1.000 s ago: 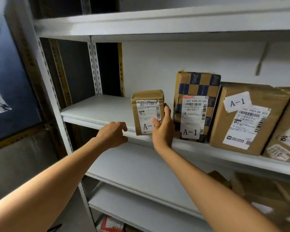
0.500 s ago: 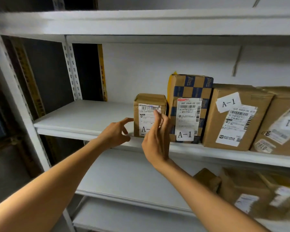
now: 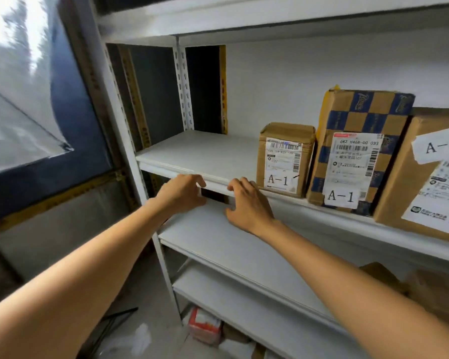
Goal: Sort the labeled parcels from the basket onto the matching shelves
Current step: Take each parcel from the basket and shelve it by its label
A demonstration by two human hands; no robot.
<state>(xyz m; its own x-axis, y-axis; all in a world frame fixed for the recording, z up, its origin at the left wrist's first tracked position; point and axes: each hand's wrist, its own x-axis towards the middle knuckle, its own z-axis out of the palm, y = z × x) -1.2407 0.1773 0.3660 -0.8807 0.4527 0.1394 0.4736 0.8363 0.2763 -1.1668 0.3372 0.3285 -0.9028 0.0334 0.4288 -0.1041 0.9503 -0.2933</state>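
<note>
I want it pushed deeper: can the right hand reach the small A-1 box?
Probably yes: the right hand, holding nothing, is just left of the small A-1 box, with nothing between them.

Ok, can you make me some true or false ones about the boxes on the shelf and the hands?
1. The small box has A-1 on its label. True.
2. The right hand grips the small box. False: it holds nothing and is lower, to the left of that box.
3. The checkered box stands left of the small box. False: it stands on its right.
4. The left hand holds nothing. True.
</note>
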